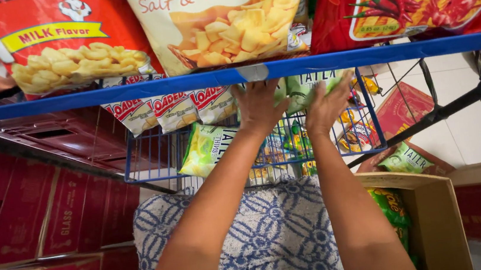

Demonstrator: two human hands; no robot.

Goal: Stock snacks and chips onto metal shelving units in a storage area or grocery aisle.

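Under the blue shelf rail (257, 70), seen from the head camera, both hands reach into a blue wire basket (154, 159) that hangs below the upper shelf. Left hand (258, 108) and right hand (325, 105) press together on a pale green snack bag (307, 86) at the basket's back, fingers spread over it — grasping it between them, as far as the view shows. Red-and-white snack packs (172, 109) already fill the basket's left back edge, and more green bags (209, 147) lie along its front edge — so the stocking looks partly done. An open cardboard box (433, 216) at the lower right has green packs (391, 205) left inside; I judge a good share remains. Large chip bags (222, 18) line the shelf above, red cartons (40, 215) stand at left.
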